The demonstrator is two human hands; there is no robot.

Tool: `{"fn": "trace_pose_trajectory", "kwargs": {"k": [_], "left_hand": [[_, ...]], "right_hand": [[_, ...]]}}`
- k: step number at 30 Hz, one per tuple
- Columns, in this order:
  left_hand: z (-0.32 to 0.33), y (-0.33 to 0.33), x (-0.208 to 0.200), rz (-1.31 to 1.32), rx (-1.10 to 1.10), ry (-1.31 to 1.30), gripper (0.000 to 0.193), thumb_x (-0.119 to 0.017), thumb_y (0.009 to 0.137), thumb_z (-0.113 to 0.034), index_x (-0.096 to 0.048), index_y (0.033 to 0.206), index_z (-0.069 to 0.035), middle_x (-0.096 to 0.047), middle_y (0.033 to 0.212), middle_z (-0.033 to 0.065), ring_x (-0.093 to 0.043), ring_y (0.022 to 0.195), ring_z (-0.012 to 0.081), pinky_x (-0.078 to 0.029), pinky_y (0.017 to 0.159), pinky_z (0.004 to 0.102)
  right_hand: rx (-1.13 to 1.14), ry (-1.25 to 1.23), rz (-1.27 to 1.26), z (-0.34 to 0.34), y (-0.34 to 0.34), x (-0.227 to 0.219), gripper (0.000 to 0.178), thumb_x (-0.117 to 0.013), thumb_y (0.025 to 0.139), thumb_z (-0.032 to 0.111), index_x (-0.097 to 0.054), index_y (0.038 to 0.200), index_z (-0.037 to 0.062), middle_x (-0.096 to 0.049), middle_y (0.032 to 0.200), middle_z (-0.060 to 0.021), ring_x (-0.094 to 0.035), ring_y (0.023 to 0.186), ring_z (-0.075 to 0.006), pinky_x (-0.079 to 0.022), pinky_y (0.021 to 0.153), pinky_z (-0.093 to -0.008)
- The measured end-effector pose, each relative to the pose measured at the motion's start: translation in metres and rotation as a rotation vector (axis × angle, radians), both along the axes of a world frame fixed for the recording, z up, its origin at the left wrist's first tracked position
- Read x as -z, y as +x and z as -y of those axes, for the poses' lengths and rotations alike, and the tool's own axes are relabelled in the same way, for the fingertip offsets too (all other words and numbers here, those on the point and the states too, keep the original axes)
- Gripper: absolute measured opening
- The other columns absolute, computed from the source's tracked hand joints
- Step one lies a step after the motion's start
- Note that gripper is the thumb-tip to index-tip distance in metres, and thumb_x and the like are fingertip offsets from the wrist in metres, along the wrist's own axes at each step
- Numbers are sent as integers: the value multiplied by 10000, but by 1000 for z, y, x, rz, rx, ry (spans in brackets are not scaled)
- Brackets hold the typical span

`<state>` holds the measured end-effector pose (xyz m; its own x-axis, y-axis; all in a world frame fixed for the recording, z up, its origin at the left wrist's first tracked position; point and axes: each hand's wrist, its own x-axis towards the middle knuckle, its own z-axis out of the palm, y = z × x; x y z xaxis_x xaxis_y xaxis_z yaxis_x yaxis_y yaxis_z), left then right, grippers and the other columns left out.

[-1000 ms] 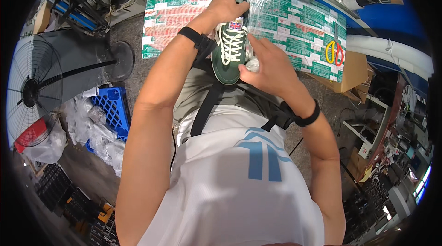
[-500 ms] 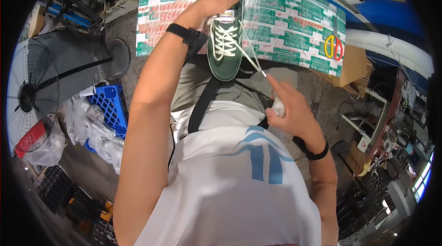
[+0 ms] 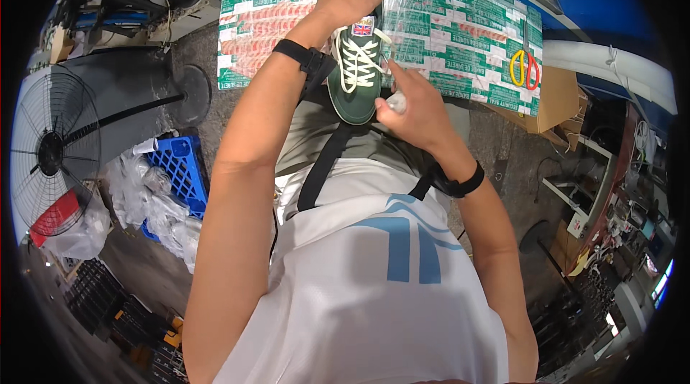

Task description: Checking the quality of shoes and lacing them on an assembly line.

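Note:
A dark green lace-up shoe (image 3: 353,86) with white laces (image 3: 359,64) lies toe toward me at the near edge of the wrapped table. My left hand (image 3: 351,2) is closed around its heel collar, the thumb at the opening. Beside the shoe's right side, my right hand (image 3: 420,107) grips a slim tool with a whitish handle (image 3: 396,102). The index finger points along its thin metal tip, close to the lace eyelets; the tip's exact shape is too small to tell. A loose lace end crosses the upper near that tip.
Scissors (image 3: 523,69) with yellow and red handles lie at the right of the table (image 3: 460,53), covered in green-and-white printed wrap. Below stands a cardboard box (image 3: 557,100). A black fan (image 3: 50,153), a blue crate (image 3: 180,172) and plastic bags (image 3: 136,190) are at left.
My right hand has moved up and left to the shoe's side. The lace that was pulled taut toward it now lies slack over the shoe. My left hand keeps its hold.

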<state>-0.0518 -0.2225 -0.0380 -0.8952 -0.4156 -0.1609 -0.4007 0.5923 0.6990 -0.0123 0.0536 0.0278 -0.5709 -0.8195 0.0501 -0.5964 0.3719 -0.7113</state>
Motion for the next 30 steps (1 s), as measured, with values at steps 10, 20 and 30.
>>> {"fn": "trace_pose_trajectory", "kwargs": {"k": [10, 20, 30], "left_hand": [[-1, -1, -1, 30, 15, 9, 883, -710, 923, -524, -491, 1485, 122, -654, 1392, 366, -693, 1242, 510, -557, 1057, 528], [-4, -1, -2, 40, 2, 1, 890, -720, 926, -511, -480, 1508, 118, -652, 1406, 350, -702, 1241, 485, -573, 1052, 522], [-3, -1, 0, -76, -19, -152, 673, -728, 930, -447, -603, 1303, 99, -762, 1082, 287, -773, 1001, 406, -597, 913, 480]], "right_hand": [[2, -146, 62, 9, -3, 2, 810, -843, 784, 259, -593, 1483, -64, -663, 1005, -175, -690, 900, -356, -568, 782, -440], [-120, 154, -286, 13, 6, -7, 919, -860, 799, 331, -519, 1552, -70, -641, 1083, -214, -661, 944, -386, -558, 853, -474], [-88, 263, 67, -57, 18, -70, 890, -847, 792, 297, -536, 1549, -53, -632, 1040, -181, -643, 910, -369, -532, 799, -475]]}}
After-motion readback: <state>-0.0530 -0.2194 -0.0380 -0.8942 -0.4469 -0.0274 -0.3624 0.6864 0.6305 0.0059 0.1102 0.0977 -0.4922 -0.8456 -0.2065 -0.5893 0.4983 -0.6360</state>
